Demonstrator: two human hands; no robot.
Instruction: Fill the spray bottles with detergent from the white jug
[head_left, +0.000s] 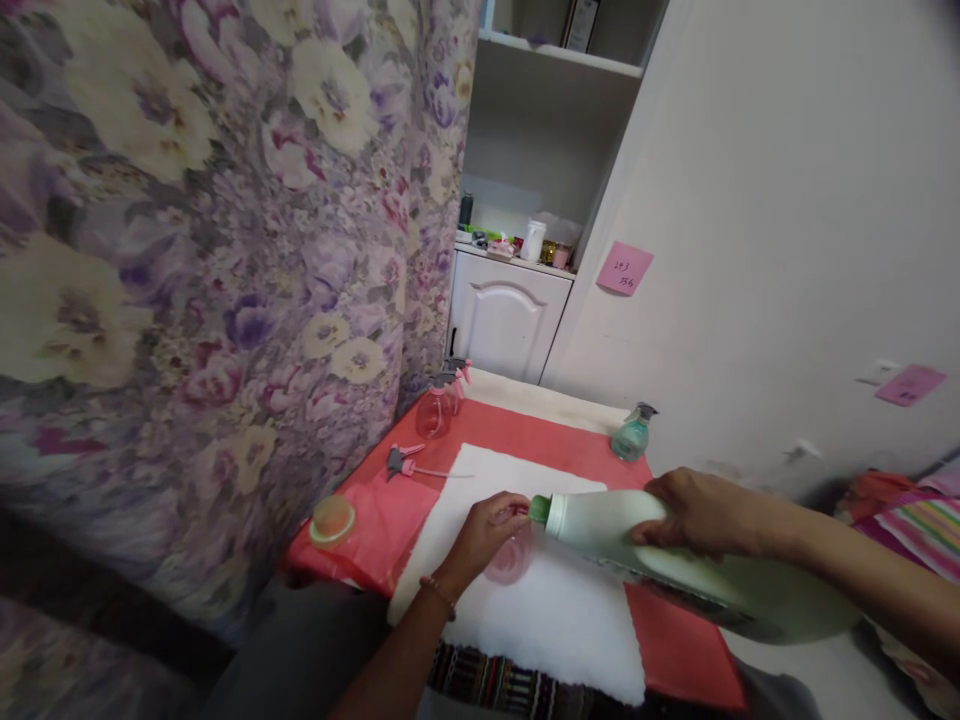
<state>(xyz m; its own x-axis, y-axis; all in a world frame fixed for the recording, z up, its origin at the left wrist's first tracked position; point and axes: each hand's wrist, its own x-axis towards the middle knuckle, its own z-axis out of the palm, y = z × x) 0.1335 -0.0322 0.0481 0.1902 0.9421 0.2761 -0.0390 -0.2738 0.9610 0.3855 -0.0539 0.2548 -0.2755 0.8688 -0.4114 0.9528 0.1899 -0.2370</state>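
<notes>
My left hand (480, 535) is closed around the neck of a clear pink spray bottle (509, 560) without its top, over the white cloth (562, 625). My right hand (697, 510) grips the handle of a large pale green jug (600, 518), tilted almost flat. Its green spout (538, 509) meets the mouth of the spray bottle, partly hidden by my left fingers. Whether liquid is flowing I cannot tell. A grey and pink spray head (401, 462) with a thin tube lies left of the cloth. Near the table's left corner sits a yellowish-green round cap (331, 520).
Pink clear spray bottles (433, 412) stand at the table's back left, beside the floral curtain (300, 250). A green pump bottle (631, 434) stands at the back right by the wall. Red cloth (525, 430) covers the table. A white cabinet (510, 310) is behind.
</notes>
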